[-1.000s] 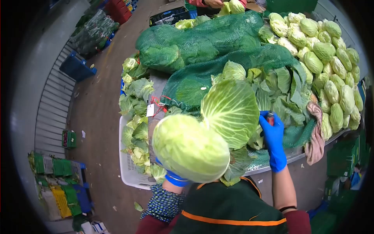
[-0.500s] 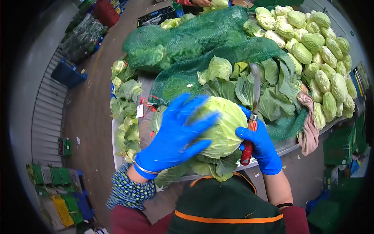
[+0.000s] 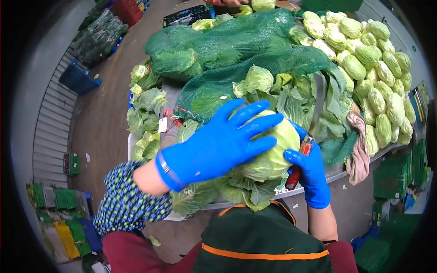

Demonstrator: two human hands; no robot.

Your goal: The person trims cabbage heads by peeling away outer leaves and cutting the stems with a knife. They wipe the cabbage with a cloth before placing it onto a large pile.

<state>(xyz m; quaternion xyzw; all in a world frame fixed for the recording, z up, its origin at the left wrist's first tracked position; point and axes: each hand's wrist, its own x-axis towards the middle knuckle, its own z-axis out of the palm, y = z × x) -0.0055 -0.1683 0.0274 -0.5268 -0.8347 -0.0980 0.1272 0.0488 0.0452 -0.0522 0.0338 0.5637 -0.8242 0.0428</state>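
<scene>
In front of me a pale green cabbage (image 3: 280, 143) is held up over loose outer leaves (image 3: 248, 189). My left hand (image 3: 223, 141), in a blue glove, lies over its left and upper side with the fingers stretched and spread. At the cabbage's right side is my right hand (image 3: 309, 170), also gloved in blue. It grips the red handle of a knife (image 3: 318, 102), whose curved blade points upward, while its thumb rests by the cabbage. Leafy cabbages (image 3: 259, 79) lie behind, at the mouth of a green mesh sack (image 3: 205, 100).
A full mesh sack (image 3: 218, 45) lies farther back. Trimmed cabbages (image 3: 364, 59) are heaped at the right. Discarded leaves (image 3: 148, 104) line the left edge. A pinkish cloth (image 3: 358, 150) hangs over the right edge. Another person's hand (image 3: 234, 2) shows at the top.
My left hand has moved right, farther across the cabbage. The knife and my right hand have shifted slightly right, and the blade leans more to the right.
</scene>
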